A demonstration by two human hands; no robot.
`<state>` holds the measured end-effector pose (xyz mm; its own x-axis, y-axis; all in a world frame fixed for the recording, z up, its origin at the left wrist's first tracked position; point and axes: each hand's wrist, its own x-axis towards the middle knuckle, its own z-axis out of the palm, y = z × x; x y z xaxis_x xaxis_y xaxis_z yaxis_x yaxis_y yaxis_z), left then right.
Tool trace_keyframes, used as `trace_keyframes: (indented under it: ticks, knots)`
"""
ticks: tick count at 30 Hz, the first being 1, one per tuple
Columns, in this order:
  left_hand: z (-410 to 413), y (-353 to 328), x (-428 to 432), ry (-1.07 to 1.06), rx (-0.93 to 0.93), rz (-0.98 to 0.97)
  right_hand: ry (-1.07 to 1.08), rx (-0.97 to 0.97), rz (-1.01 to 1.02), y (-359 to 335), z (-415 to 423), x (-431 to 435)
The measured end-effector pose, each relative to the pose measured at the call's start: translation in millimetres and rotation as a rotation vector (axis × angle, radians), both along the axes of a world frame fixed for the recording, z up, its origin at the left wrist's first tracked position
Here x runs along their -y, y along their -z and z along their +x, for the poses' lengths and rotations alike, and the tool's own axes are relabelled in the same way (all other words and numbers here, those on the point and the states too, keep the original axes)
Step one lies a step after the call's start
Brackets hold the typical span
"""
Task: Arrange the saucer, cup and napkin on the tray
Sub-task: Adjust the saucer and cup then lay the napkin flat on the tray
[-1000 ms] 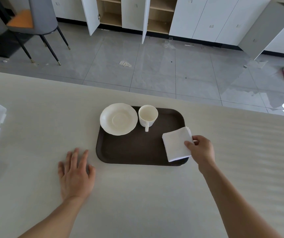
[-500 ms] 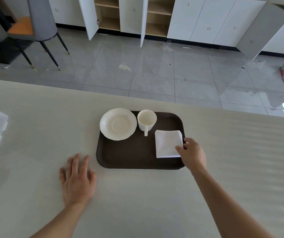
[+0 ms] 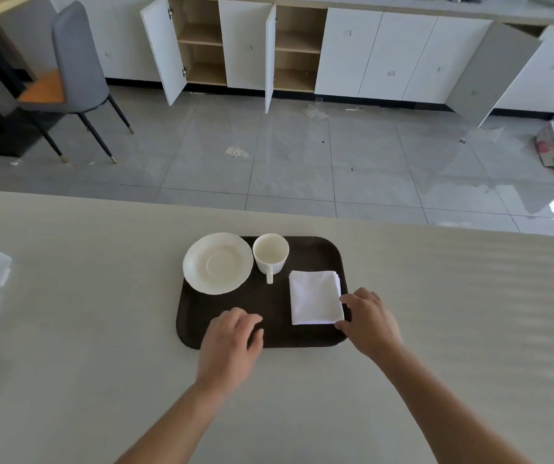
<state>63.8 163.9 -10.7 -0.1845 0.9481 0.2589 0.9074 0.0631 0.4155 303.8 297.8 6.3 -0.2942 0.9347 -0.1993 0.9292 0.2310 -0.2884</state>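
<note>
The right hand, loosely open, squares the napkin on the tray (left hand empty); next, cup onto saucer, probably.

Two bare forearms enter from bottom edge, no sleeves in view up to frame border. Left hand: no ring, no watch, no glove, no wristband; back of hand faces camera, knuckles visible, fingertips slightly blurred. Right hand: likewise unadorned, no jewellery or strap at wrist; thumb and finger knuckles visible. Nails short where they show, no polish discernible. Both forearms slender, uncovered, free of markings. Nothing else of person visible.
</note>
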Motion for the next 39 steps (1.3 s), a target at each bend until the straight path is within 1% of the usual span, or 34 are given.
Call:
trace_keyframes:
  ticks: [3, 6, 9, 12, 17, 20, 28, 36, 39]
  knots:
    - [35, -6, -32, 0.136, 0.006, -0.165, -0.083, 0.061, 0.043, 2, 5, -1]
    - [50, -5, -52, 0.162, -0.042, -0.327, -0.155, 0.102, 0.098, 2, 9, -2]
    - [55, 0, -62, 0.183, -0.149, -0.385, -0.181, 0.100, 0.120, 4, 11, -3]
    - [57, 1, -65, 0.193, -0.210, -0.380, -0.206, 0.100, 0.152, 4, 11, -4]
    - [58, -4, -69, 0.235, -0.317, -0.309, -0.323, 0.065, 0.267, 9, 11, -4]
    - [58, -3, -72, 0.240, -0.370, -0.268, -0.328, 0.054, 0.297, 12, 10, -5]
    - [59, -8, -87, 0.207, -0.364, -0.277, -0.274, 0.005, 0.264, 7, 4, -17]
    - [58, -11, -102, 0.222, -0.384, -0.340, -0.265, 0.024, 0.257, 4, -6, -30]
    - [60, -12, -107, 0.228, -0.387, -0.334, -0.263, 0.024, 0.260, 7, -7, -34]
